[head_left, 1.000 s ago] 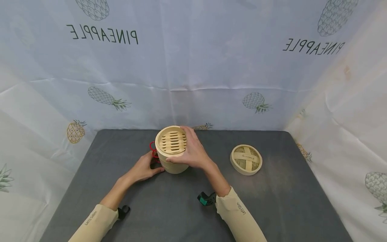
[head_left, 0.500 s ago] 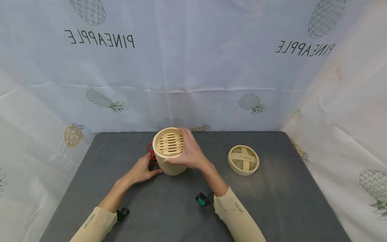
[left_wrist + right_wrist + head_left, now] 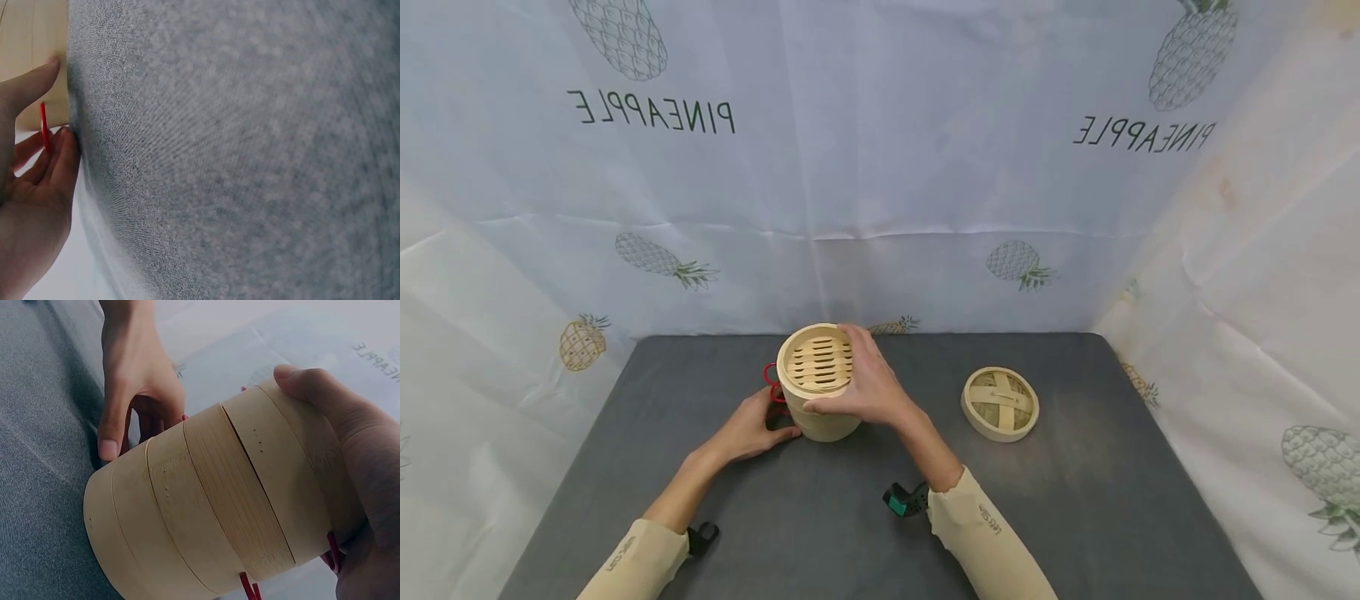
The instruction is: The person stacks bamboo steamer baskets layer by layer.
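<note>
A stack of round bamboo steamer baskets [image 3: 826,427] stands on the dark table, its slatted top tier [image 3: 816,362] uncovered. My right hand [image 3: 874,386] grips the top basket from the right, thumb in front and fingers over the far rim. Low on the left side, my left hand [image 3: 747,431] holds the bottom basket, with the thumb [image 3: 39,84] against its wall and the other fingers round the back. Red loops [image 3: 771,374] stick out from the stack's left side. In the right wrist view, a dark seam runs between the upper and lower baskets [image 3: 206,506].
The bamboo lid [image 3: 1000,406], with crossed bands and a small handle, lies on the table [image 3: 1075,500] to the right. A pineapple-print curtain [image 3: 910,183] hangs behind the table and along both sides. Black straps [image 3: 907,500] sit at both wrists.
The head view has shifted slightly, so the table and stack appear a little lower and farther left. Both hands keep their places on the baskets.
</note>
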A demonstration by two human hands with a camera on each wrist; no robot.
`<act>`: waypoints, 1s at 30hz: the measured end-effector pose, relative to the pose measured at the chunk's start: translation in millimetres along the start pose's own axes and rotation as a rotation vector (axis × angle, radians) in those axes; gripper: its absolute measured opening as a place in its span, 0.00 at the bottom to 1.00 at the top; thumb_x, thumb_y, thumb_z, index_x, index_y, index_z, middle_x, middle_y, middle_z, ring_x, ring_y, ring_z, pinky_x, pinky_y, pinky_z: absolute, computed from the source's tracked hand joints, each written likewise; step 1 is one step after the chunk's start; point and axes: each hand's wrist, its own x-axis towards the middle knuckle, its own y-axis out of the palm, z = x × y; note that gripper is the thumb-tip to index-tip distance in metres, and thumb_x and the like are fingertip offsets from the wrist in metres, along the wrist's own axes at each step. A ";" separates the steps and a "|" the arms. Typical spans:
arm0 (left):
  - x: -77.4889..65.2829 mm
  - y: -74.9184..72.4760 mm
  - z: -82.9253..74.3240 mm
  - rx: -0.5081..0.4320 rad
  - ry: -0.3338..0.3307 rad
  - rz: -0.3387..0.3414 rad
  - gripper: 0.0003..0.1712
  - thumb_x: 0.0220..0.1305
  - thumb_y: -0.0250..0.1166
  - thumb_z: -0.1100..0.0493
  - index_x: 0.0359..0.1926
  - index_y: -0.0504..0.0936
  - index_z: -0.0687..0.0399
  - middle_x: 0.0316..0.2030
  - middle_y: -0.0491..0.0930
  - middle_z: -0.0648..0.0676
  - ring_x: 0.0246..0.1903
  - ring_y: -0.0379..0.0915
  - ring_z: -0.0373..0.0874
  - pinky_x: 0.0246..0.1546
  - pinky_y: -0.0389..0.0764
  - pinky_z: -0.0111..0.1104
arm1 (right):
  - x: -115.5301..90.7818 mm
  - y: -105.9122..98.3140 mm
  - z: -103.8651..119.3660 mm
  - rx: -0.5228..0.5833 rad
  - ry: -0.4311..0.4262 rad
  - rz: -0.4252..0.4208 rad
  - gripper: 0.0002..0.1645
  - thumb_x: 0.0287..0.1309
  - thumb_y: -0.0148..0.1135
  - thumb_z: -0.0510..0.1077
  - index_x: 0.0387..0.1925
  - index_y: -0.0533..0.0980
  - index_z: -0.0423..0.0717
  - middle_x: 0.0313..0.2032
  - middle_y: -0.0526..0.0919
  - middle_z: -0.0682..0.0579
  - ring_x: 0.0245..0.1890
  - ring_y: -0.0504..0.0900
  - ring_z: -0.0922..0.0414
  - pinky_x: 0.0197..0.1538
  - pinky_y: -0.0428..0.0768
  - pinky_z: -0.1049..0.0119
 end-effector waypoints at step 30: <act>-6.1 9.2 14.4 0.000 0.086 -0.074 0.42 0.60 0.83 0.56 0.70 0.75 0.66 0.58 0.85 0.61 0.54 0.88 0.53 0.54 0.90 0.42 | -23.1 -30.1 0.1 -0.117 -0.058 0.052 0.82 0.48 0.87 0.66 0.89 0.42 0.53 0.88 0.49 0.45 0.87 0.54 0.38 0.80 0.67 0.29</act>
